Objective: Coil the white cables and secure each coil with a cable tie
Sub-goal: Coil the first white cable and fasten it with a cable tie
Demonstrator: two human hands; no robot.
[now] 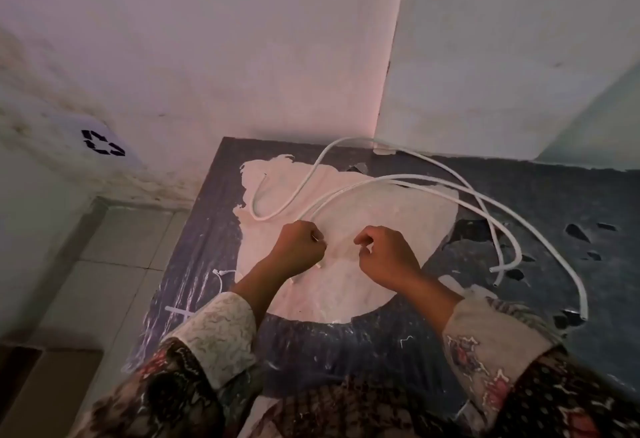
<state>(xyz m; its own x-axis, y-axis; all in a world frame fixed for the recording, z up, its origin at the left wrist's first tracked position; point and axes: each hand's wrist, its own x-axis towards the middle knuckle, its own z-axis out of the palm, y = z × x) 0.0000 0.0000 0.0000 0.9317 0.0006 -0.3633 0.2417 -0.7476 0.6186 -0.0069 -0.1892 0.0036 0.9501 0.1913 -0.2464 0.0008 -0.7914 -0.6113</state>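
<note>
Fingers of the left hand (pixel 300 245) are curled tight around a thin white cable tie (pixel 319 266), whose end pokes out just below the knuckles at the centre of the frame. Beside it, the right hand (pixel 386 255) also has its fingers curled, pinching something small and pale; whether this is the same tie cannot be told. Both hands hover over the worn pale patch of a dark table (pixel 571 209). White cables (pixel 398 179) sweep in loose, uncoiled arcs from just above the left hand across to the right side of the frame, their cut ends lying at right centre. Another cable tie (pixel 221 280) lies looped on the table at the lower left, near the patterned left sleeve (pixel 214 330).
</note>
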